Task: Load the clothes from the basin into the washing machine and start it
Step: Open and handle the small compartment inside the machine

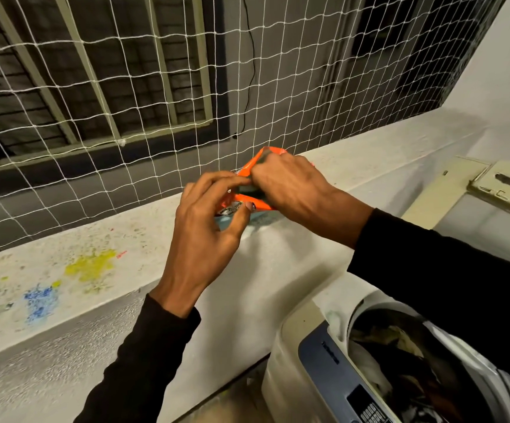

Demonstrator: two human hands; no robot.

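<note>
Balcony ledge (pixel 64 288) paint-stained, white netting (pixel 125 87) behind. Left hand (pixel 205 227) and right hand (pixel 290 187) both pinch orange packet (pixel 253 203) above ledge's far edge. Clothes (pixel 400 367) sit inside open washing machine (pixel 296 361), lower right.

Speckled ledge (pixel 73 288), orange packet (pixel 249 206) resting on it

Lighting: dim, warm, artificial; background beyond the netting (pixel 156 87) dark. Shadows: soft, cast on the ledge (pixel 64 285) wall below the hands. Focus: sharp centre, mild softening at corners. Distortion: wide-angle bending of straight edges.
</note>
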